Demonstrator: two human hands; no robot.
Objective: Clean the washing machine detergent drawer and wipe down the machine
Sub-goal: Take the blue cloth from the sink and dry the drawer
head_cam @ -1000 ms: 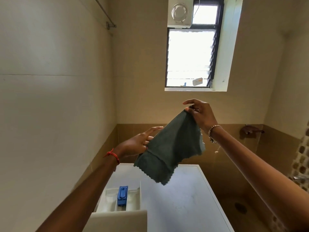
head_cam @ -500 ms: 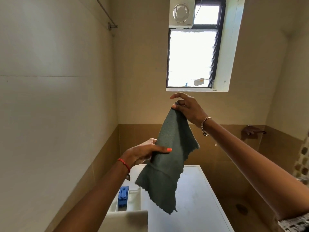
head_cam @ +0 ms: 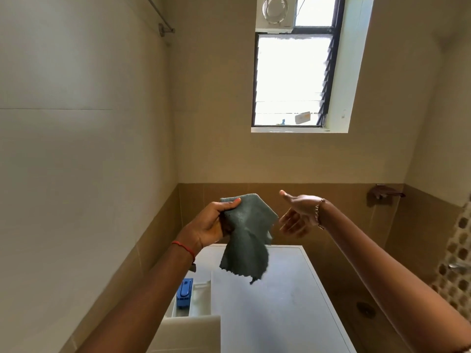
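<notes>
A grey-green cloth [head_cam: 246, 240] hangs in the air above the white washing machine [head_cam: 280, 307]. My left hand [head_cam: 211, 225] grips its upper edge, thumb on top, and the rest droops down. My right hand [head_cam: 297, 215] hovers just to the right of the cloth, fingers spread and relaxed, holding nothing. Below, at the machine's front left, the detergent drawer [head_cam: 201, 296] is pulled out, with a blue insert [head_cam: 185, 293] in its left compartment.
Tiled walls close in on the left and behind the machine. A window [head_cam: 290, 80] with an exhaust fan [head_cam: 276, 11] is high on the back wall. A floor drain [head_cam: 366, 307] lies right of the machine, and a tap [head_cam: 458, 266] juts from the right wall.
My right hand let go of the cloth's top corner and moved down to the right. The cloth collapsed into my left hand, which now holds it alone at a higher point.
</notes>
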